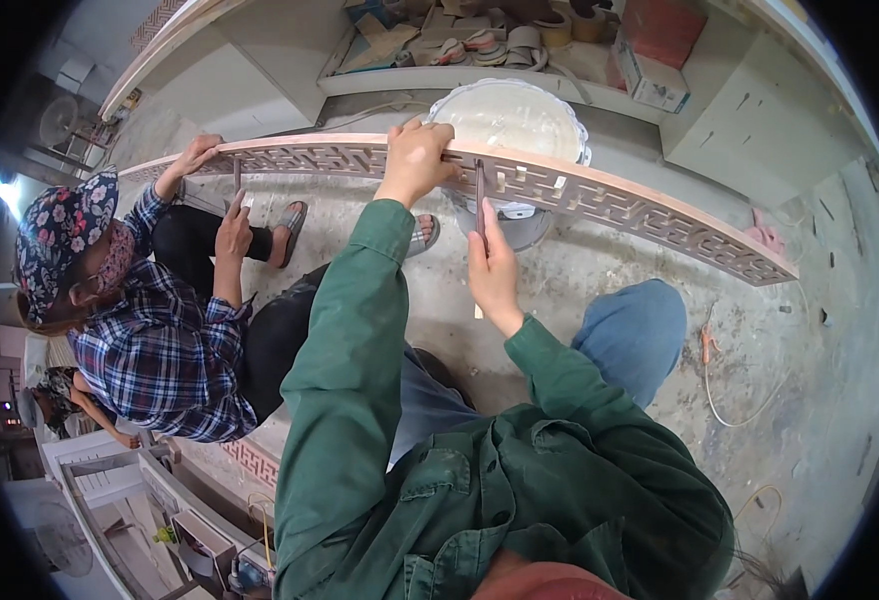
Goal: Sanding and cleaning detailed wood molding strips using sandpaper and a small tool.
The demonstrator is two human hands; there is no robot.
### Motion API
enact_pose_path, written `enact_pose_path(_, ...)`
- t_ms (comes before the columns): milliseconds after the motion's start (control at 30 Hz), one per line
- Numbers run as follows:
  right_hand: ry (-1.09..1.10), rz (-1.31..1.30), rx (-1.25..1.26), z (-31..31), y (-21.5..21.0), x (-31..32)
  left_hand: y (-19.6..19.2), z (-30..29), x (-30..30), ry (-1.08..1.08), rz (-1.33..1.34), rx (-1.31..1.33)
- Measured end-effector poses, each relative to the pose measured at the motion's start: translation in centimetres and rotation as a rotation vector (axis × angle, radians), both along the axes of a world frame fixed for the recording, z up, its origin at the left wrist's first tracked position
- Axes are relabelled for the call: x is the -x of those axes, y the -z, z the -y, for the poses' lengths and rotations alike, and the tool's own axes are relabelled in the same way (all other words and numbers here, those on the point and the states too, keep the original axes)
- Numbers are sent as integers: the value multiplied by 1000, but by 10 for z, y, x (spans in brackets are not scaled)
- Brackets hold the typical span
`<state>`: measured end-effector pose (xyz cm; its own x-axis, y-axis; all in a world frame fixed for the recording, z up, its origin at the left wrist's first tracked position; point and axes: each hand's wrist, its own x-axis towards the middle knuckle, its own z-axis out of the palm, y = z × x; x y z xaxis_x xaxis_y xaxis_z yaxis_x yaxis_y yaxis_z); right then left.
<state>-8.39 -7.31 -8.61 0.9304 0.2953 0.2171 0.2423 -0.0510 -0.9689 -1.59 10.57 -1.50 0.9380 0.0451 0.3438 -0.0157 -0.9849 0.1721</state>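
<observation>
A long, narrow wooden panel [650,222] with a cut-out lattice pattern stands on edge across the view, its pale top edge facing up. My left hand [418,160] is closed over that edge near the middle, thumb on the near side. Just to its right, my right hand [495,265] grips a thin, dark brown stick [480,190], held upright with its upper end against the lattice. It looks like a file or sanding stick, but I cannot tell which. A pale tip shows below the hand.
At left, a co-worker [165,340] in a plaid shirt holds the same panel and a similar stick [237,178]. Behind the panel stands a white scalloped round top [510,115]. A cluttered shelf [440,72] lies beyond. An orange-handled cord [707,345] is on the floor at right.
</observation>
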Motion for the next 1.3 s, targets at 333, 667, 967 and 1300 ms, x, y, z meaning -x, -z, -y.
enact_pose_path(333, 11, 139, -13, -8, 20, -4, 2, -1, 5, -10, -12, 3)
enact_pose_path(667, 62, 187, 9, -10, 18, 2, 5, 5, 6, -18, -41, -21)
enact_pose_path(967, 30, 157, 110, -8, 19, -16, 5, 9, 5, -15, -24, -12)
enact_pose_path(1300, -17, 108, 128, -9, 15, -18, 7, 9, 7, -34, -6, -11)
